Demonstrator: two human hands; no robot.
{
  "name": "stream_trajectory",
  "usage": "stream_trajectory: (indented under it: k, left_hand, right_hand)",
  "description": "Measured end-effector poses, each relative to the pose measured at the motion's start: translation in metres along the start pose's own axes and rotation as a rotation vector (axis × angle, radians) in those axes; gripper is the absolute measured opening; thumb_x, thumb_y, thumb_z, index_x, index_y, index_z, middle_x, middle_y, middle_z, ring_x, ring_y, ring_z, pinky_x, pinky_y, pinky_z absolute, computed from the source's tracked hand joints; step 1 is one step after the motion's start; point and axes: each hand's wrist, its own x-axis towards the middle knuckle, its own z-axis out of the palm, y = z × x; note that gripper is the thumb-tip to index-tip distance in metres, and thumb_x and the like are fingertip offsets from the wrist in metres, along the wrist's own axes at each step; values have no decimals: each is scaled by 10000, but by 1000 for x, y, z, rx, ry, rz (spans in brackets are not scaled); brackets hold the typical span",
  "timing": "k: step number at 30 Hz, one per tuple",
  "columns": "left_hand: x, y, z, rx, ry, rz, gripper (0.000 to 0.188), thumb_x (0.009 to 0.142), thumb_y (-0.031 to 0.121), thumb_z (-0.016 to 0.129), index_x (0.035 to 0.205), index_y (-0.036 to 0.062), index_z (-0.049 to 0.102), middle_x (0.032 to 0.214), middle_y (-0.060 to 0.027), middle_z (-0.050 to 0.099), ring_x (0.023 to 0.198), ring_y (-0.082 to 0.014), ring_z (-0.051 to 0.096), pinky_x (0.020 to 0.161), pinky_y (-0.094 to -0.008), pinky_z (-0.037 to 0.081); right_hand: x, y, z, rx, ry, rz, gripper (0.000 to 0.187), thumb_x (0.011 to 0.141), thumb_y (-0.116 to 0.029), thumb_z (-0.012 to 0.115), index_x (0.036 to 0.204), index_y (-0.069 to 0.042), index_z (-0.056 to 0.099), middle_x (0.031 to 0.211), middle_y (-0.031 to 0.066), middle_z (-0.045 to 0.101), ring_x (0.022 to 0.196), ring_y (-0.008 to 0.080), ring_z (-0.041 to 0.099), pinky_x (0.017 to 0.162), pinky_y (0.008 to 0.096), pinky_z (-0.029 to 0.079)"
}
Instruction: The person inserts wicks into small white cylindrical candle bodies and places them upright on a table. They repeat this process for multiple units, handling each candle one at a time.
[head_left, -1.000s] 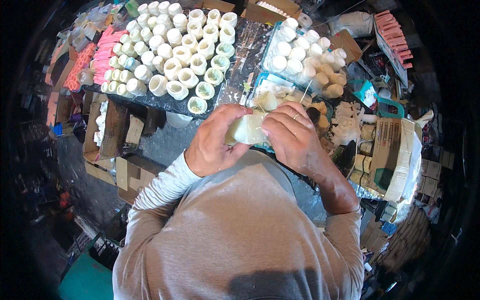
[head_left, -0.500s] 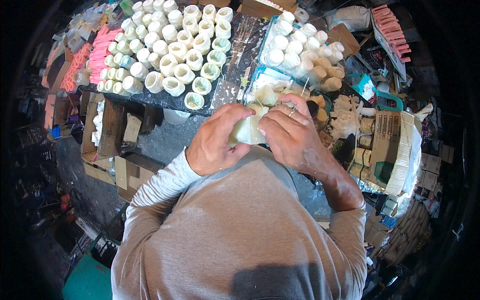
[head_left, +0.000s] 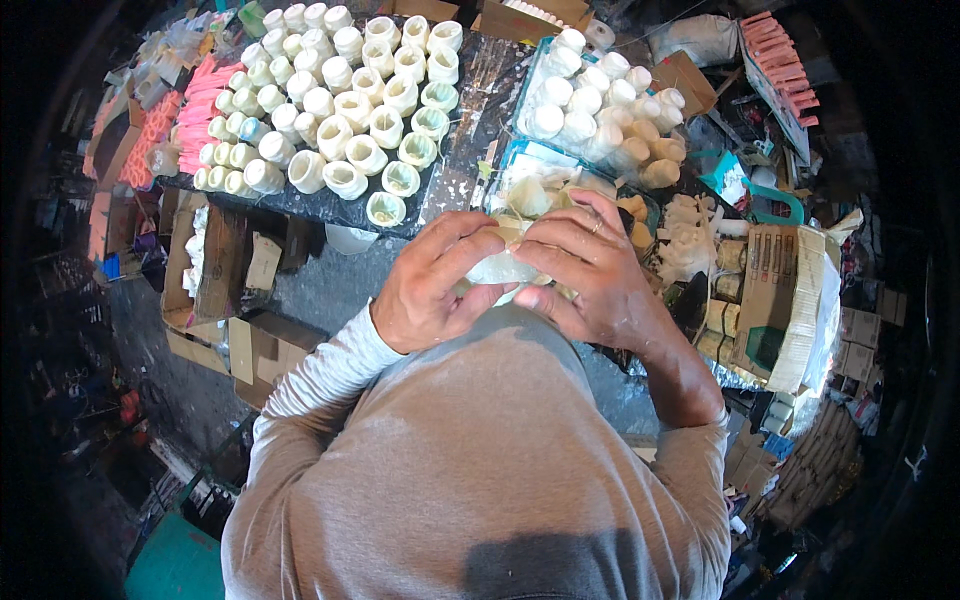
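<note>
In front of my chest, both hands grip a pale, waxy-looking piece [head_left: 496, 270] with a translucent, whitish-green surface. My left hand [head_left: 430, 280] closes on its left side, fingers over the top and thumb below. From the right, my right hand [head_left: 590, 265] wraps it, fingertips on its upper face and thumb at its lower edge; a ring is on one finger. Much of the piece is hidden behind my fingers, so its full shape cannot be made out. Just beyond the hands lie more pale pieces [head_left: 530, 195] at the table's near edge.
Rows of hollow off-white cups [head_left: 355, 110] fill the dark table's left side, beside pink sticks [head_left: 205, 100]. A blue-edged tray [head_left: 518, 125] holds stacked white cups [head_left: 585, 98] at right. Cardboard boxes stand at left [head_left: 270, 345] and right [head_left: 768, 290].
The piece has turned in my hands and its broad front face has tilted. My right hand's thumb has come underneath it, and the thin white strand by that hand no longer shows.
</note>
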Motion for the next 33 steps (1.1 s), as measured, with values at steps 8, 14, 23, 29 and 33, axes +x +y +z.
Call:
stream_trajectory:
  k: [8, 14, 23, 29, 33]
  left_hand:
    - [2, -3, 2, -114, 33, -7, 545, 762, 33, 896, 1232, -40, 630, 1153, -239, 690, 1025, -404, 708, 898, -444, 587]
    - [-3, -5, 8, -175, 49, -26, 568, 763, 10, 890, 1256, -39, 612, 1176, -247, 701, 1055, -406, 719, 923, -446, 587]
    - [-6, -7, 13, -254, 110, -44, 584, 797, -25, 877, 1302, -42, 584, 1211, -256, 711, 1080, -395, 728, 933, -440, 589]
    - [-4, -7, 13, -245, 122, -22, 595, 788, -41, 866, 1309, -48, 578, 1211, -257, 713, 1076, -390, 732, 929, -439, 594]
    - [-3, -10, 13, -234, 132, -3, 596, 784, -52, 857, 1311, -48, 578, 1209, -256, 713, 1076, -393, 732, 932, -440, 595]
  right_hand:
    - [-8, 3, 13, -6, 108, -4, 347, 850, -310, 868, 1116, -104, 785, 1123, 31, 733, 1066, 232, 708, 1180, 578, 354]
    - [-9, 1, 12, 7, 87, 10, 357, 783, -274, 918, 1064, -97, 787, 1065, 62, 735, 1047, 265, 699, 1160, 585, 389]
    - [-6, 3, 15, 22, 217, -25, 319, 767, -199, 924, 1052, -137, 797, 1021, -5, 746, 941, 185, 726, 1180, 572, 380]
    - [-7, 4, 16, 4, 258, -61, 353, 727, -190, 943, 1046, -132, 806, 1002, -4, 759, 919, 180, 731, 1180, 567, 382]
    - [-4, 4, 14, -31, 256, -75, 332, 725, -189, 934, 1028, -137, 810, 1008, -17, 752, 943, 169, 722, 1183, 556, 374]
